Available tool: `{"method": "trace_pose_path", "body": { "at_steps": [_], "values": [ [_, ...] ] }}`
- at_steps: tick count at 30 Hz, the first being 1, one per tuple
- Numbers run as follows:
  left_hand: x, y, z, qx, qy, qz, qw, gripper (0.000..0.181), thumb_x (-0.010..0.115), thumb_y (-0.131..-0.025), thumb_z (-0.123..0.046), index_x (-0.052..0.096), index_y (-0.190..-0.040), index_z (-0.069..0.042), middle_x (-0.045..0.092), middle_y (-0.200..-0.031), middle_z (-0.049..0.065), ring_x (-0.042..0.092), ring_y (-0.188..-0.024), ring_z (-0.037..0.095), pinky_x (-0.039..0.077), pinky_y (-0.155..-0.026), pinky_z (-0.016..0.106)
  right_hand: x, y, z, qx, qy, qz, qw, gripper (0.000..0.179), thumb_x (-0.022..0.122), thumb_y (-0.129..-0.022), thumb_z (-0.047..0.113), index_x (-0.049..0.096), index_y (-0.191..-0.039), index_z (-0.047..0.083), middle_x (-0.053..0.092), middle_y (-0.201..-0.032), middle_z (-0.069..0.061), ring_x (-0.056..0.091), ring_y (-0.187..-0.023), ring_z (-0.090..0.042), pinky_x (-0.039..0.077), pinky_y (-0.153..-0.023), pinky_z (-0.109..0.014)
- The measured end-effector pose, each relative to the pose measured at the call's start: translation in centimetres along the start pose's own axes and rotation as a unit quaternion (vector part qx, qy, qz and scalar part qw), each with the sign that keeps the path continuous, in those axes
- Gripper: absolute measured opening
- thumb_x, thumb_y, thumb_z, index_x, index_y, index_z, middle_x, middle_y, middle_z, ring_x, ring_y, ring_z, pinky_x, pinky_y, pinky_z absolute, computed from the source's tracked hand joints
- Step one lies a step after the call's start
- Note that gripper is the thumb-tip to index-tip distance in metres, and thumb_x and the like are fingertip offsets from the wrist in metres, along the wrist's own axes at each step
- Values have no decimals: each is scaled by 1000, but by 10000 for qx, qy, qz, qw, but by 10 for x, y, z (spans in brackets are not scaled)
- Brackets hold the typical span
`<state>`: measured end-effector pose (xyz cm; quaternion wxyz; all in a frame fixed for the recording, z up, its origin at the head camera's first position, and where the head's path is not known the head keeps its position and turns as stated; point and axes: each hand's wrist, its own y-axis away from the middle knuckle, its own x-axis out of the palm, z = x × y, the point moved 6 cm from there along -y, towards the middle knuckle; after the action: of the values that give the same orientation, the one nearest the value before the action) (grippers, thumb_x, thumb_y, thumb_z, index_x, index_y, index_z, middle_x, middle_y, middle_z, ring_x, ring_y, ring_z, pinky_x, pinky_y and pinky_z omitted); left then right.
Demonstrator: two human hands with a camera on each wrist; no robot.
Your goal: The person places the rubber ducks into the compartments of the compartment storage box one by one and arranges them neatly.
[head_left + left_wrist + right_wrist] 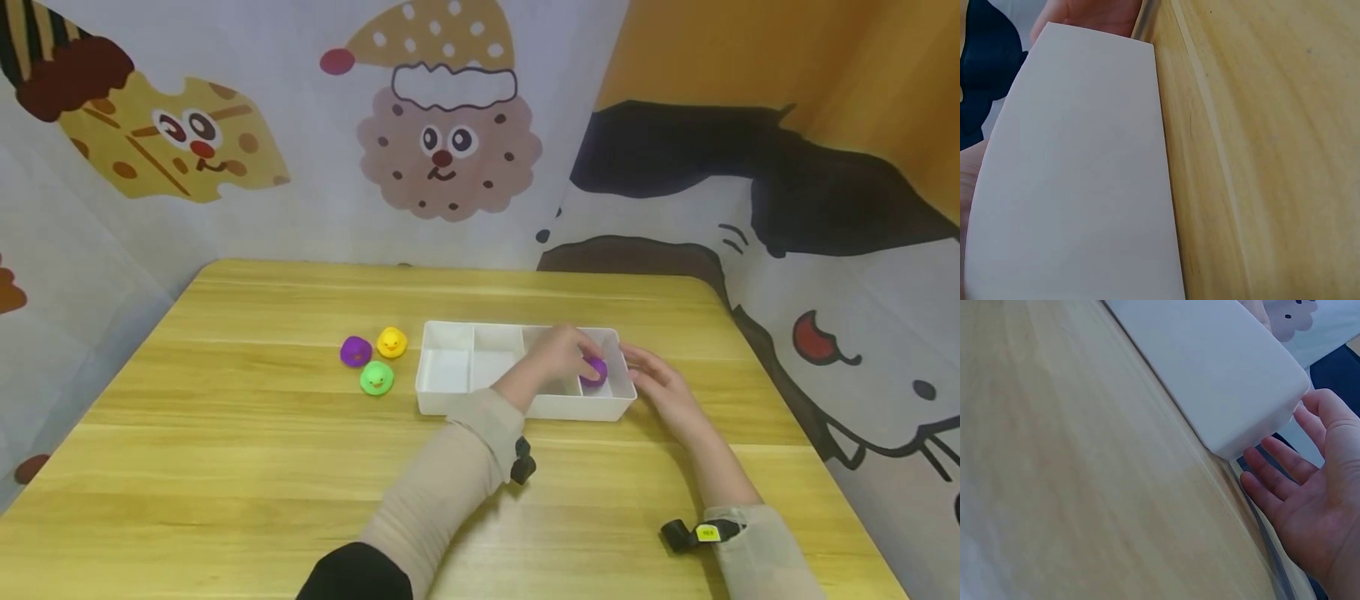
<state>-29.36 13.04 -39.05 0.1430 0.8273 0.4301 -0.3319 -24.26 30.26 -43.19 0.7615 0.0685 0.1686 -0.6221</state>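
A white divided tray (pixel 577 407) lies on the wooden table. My left hand (pixel 558 354) reaches over it and pinches a purple rubber duck (pixel 594 372) inside the rightmost compartment. The fingers partly cover this duck, so its face is hidden. At the tray's right end is my right hand (pixel 663 387), its fingers extended against the end wall. In the right wrist view, the thumb and fingers of the right hand (pixel 1316 481) lie around the tray's end corner. The left wrist view mostly shows the tray's side wall (pixel 1085 156), with the duck out of sight.
Left of the tray, a purple duck (pixel 356 351), a yellow duck (pixel 392 342) and a green duck (pixel 377 378) sit close together on the table (pixel 225 467). A curtain with cartoon prints (pixel 300 225) hangs behind the table's far edge.
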Motion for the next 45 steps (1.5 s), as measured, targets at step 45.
{"method": "trace_pose_path", "body": {
  "at_steps": [45],
  "values": [
    [-47,45,-18,319,237,-727,9966,36,79,-80,-26,71,-114,-16,69,-104,-7,60,-103,10,45,-89,24,1,1,2,10,-53,-27,10000,47,49,-101,19,39,-145,6,41,-144,-20,45,-124,-17,38,-94,-18]
  ]
}}
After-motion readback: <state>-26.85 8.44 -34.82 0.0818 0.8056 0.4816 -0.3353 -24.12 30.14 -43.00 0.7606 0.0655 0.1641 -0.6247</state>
